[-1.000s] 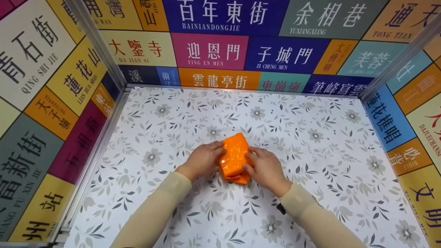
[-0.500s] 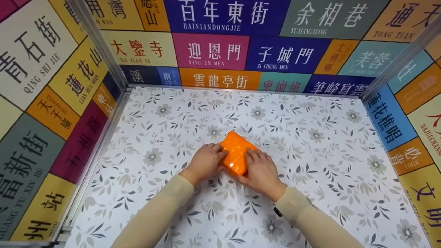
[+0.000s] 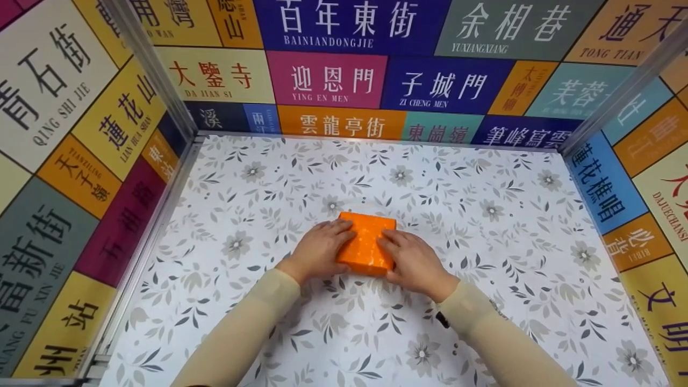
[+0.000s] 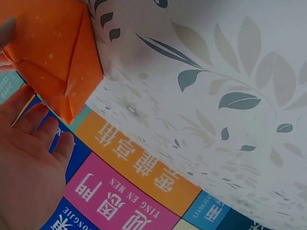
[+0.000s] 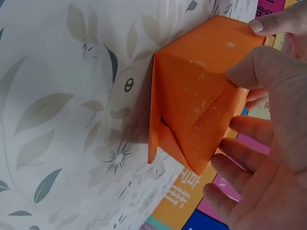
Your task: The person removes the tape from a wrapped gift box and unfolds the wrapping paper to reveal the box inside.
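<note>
A box-like package wrapped in shiny speckled orange paper (image 3: 368, 242) lies squarely on the patterned table between both hands. My left hand (image 3: 317, 250) holds its left side, fingers over the top edge and thumb low at the near corner. On the opposite side my right hand (image 3: 422, 263) grips it, fingers on top and thumb near the front corner. The right wrist view shows the package's folded end (image 5: 201, 91), with slanting creases and a flap standing out beside the table; the thumb touches this end. Another folded, pointed end (image 4: 53, 72) appears in the left wrist view.
White cloth with grey leaves and flowers (image 3: 258, 322) covers the table. Panels with coloured street-name signs (image 3: 328, 80) rise at the back and both sides, joined by metal corner posts (image 3: 166, 70). A small dark object (image 3: 442, 319) shows beside the right sleeve.
The orange package has turned between the hands, first one way and then back, from slanted to square with the table. An orange flap seen at its near end earlier is out of sight.
</note>
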A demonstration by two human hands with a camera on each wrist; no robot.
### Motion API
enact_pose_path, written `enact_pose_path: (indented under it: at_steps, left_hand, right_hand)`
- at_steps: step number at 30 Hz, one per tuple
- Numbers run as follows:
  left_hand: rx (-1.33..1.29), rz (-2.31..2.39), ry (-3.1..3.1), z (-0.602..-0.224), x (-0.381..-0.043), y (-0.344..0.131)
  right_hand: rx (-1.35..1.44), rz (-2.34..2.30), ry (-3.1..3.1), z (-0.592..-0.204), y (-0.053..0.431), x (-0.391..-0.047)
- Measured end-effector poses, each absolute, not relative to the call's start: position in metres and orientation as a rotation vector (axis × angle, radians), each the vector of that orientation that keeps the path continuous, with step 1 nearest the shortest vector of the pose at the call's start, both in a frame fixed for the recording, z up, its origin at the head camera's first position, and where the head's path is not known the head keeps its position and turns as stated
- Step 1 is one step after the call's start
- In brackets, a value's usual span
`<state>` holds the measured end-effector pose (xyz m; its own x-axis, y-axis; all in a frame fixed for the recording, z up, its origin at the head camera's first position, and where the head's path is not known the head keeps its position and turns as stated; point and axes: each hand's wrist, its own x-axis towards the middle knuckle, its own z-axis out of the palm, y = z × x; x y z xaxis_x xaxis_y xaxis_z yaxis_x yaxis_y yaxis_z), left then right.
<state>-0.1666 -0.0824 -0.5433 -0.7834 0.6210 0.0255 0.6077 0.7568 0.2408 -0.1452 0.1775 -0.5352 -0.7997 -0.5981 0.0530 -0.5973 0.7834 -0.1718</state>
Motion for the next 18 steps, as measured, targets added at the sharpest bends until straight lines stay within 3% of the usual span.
enact_pose_path:
  at_steps: [18]
  left_hand:
    - [1.047, 0.234, 2.842, -0.5364, -0.1699, -0.0742]
  right_hand:
    - [-1.023, -0.319, 2.926, -0.5312, 0.1825, -0.1454]
